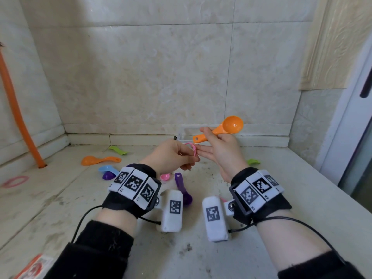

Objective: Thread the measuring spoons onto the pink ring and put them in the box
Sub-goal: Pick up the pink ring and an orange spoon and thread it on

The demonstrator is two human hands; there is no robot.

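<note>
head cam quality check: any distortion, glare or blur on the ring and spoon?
Head view: wide-angle bend at the edges, wall lines curve; soft even daylight, faint shadows; small glare in the orange spoon bowl; pink ring slightly soft, partly hidden by the left hand; right hand sharp.

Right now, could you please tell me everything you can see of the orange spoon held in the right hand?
The orange measuring spoon looks like glossy moulded plastic, with a deep round bowl and a flat handle that widens to an end with a small hole. The right hand holds it in the air by mid-handle, between thumb and fingertips. It lies almost level, bowl up and to the right, hole end pointing left and slightly down, just above the pink ring pinched in the left hand. It is not yet on the ring.
</note>
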